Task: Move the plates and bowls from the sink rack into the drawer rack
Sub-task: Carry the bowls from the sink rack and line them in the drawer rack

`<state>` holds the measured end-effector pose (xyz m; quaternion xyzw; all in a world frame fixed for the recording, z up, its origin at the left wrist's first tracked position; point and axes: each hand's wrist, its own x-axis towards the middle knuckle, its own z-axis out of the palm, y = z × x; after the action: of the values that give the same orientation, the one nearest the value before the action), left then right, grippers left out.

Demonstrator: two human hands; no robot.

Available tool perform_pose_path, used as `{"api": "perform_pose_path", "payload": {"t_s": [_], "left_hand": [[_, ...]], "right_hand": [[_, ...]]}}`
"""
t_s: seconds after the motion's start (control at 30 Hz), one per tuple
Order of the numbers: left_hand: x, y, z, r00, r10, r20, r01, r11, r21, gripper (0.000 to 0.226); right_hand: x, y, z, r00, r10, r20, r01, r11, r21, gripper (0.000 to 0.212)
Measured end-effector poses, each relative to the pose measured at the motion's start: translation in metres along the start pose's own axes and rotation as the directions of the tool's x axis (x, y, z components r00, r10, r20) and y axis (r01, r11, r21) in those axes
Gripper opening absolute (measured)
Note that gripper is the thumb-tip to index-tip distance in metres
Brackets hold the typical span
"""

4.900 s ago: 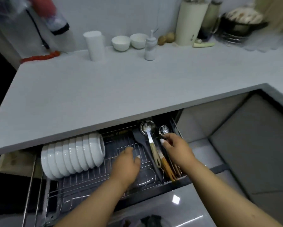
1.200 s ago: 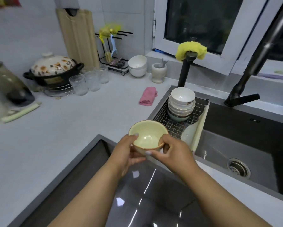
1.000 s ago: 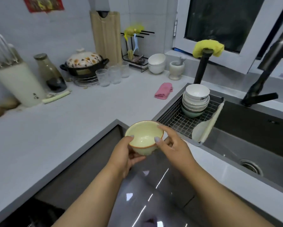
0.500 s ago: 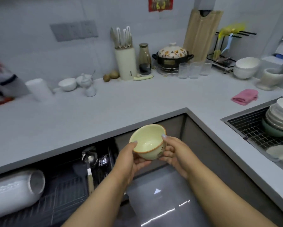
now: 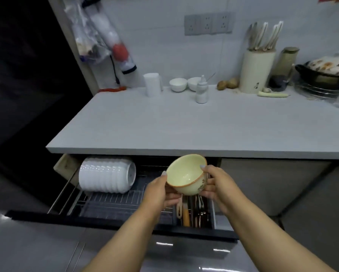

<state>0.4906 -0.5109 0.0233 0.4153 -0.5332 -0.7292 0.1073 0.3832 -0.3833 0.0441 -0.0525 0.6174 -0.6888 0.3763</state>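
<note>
Both hands hold one small bowl in the middle of the frame, above the open drawer rack. The bowl is round and glossy, pale yellow inside, with a thin orange-brown rim and a dark drawing on its outer wall; its mouth tilts toward the camera. The left hand curls its grip around the left and lower side of the bowl, and the right hand pinches the right rim with one fingertip on top and the other fingers under the wall. The drawer rack is made of thin metal wires in a grid. In its left part a row of white, smooth bowls lies on its side, packed one inside the other. In the right compartment, long utensils with wooden and dark handles lie together. Above the drawer runs the flat, matte, light grey table. At its back, along the white tiled wall, stand a white cup, two little white bowls, a small bottle and a cream knife block. The floor in the lower part is grey and shiny.
</note>
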Motion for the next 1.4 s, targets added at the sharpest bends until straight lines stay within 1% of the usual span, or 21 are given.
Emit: {"api": "perform_pose_path", "payload": {"t_s": [0.07, 0.13, 0.17, 0.23, 0.3, 0.37, 0.43, 0.47, 0.57, 0.63, 0.7, 0.87, 1.0, 1.1, 1.17, 1.2, 1.23, 1.4], "left_hand": [[0.010, 0.001, -0.045, 0.996, 0.021, -0.089, -0.019, 0.999, 0.028, 0.036], [0.018, 0.002, -0.092, 0.981, 0.050, -0.187, -0.037, 0.997, 0.074, 0.025], [0.021, 0.002, -0.116, 0.970, 0.079, -0.230, -0.052, 0.991, 0.121, 0.020], [0.020, 0.003, -0.164, 0.938, 0.160, -0.306, -0.081, 0.963, 0.255, 0.018], [0.019, 0.005, -0.211, 0.907, 0.226, -0.354, -0.089, 0.927, 0.364, 0.022], [0.021, 0.002, -0.261, 0.888, 0.248, -0.386, -0.044, 0.884, 0.466, 0.020], [0.027, -0.004, -0.309, 0.877, 0.262, -0.404, 0.017, 0.821, 0.570, 0.043], [0.029, -0.007, -0.331, 0.871, 0.260, -0.416, 0.050, 0.796, 0.603, 0.049], [0.034, -0.019, -0.383, 0.865, 0.281, -0.415, 0.115, 0.695, 0.710, 0.054], [0.038, -0.025, -0.408, 0.865, 0.294, -0.406, 0.147, 0.625, 0.767, 0.058], [0.043, -0.031, -0.427, 0.874, 0.281, -0.396, 0.175, 0.578, 0.797, 0.060], [0.055, -0.043, -0.450, 0.903, 0.282, -0.325, 0.182, 0.434, 0.882, 0.063], [0.066, -0.050, -0.462, 0.925, 0.269, -0.270, 0.162, 0.362, 0.918, 0.063], [0.077, -0.052, -0.473, 0.925, 0.291, -0.245, 0.151, 0.310, 0.939, 0.067], [0.085, -0.054, -0.478, 0.924, 0.312, -0.219, 0.128, 0.289, 0.949, 0.077], [0.089, -0.055, -0.481, 0.928, 0.311, -0.205, 0.115, 0.284, 0.952, 0.080], [0.093, -0.057, -0.483, 0.933, 0.306, -0.191, 0.104, 0.279, 0.955, 0.081], [0.102, -0.065, -0.488, 0.917, 0.366, -0.157, 0.058, 0.269, 0.962, 0.079]], "right_hand": [[0.008, 0.010, 0.037, 0.999, 0.026, 0.028, -0.025, 0.999, -0.042, 0.021], [0.018, 0.020, 0.075, 0.998, 0.053, 0.044, -0.049, 0.994, -0.103, 0.019], [0.023, 0.026, 0.095, 0.997, 0.067, 0.046, -0.060, 0.989, -0.132, 0.014], [0.034, 0.040, 0.135, 0.995, 0.084, 0.048, -0.074, 0.981, -0.181, 0.008], [0.044, 0.056, 0.176, 0.994, 0.097, 0.042, -0.084, 0.965, -0.250, 0.010], [0.052, 0.072, 0.214, 0.993, 0.117, 0.034, -0.101, 0.949, -0.300, 0.014], [0.061, 0.088, 0.248, 0.989, 0.143, 0.033, -0.124, 0.937, -0.327, 0.017], [0.066, 0.097, 0.264, 0.987, 0.157, 0.032, -0.137, 0.931, -0.338, 0.017], [0.083, 0.123, 0.301, 0.978, 0.205, 0.032, -0.179, 0.910, -0.375, 0.017], [0.097, 0.141, 0.322, 0.969, 0.244, 0.023, -0.213, 0.884, -0.416, 0.023], [0.110, 0.158, 0.340, 0.959, 0.283, 0.008, -0.249, 0.857, -0.451, 0.027], [0.145, 0.197, 0.378, 0.943, 0.333, -0.032, -0.300, 0.801, -0.518, 0.022], [0.169, 0.227, 0.401, 0.934, 0.353, -0.049, -0.309, 0.733, -0.606, 0.034], [0.188, 0.247, 0.413, 0.915, 0.398, -0.063, -0.339, 0.677, -0.653, 0.038], [0.209, 0.269, 0.415, 0.902, 0.428, -0.060, -0.351, 0.645, -0.679, 0.064], [0.221, 0.282, 0.414, 0.896, 0.440, -0.055, -0.349, 0.622, -0.701, 0.074], [0.227, 0.290, 0.417, 0.894, 0.444, -0.059, -0.345, 0.599, -0.723, 0.079], [0.228, 0.291, 0.447, 0.899, 0.423, -0.114, -0.326, 0.473, -0.818, 0.072]]}}
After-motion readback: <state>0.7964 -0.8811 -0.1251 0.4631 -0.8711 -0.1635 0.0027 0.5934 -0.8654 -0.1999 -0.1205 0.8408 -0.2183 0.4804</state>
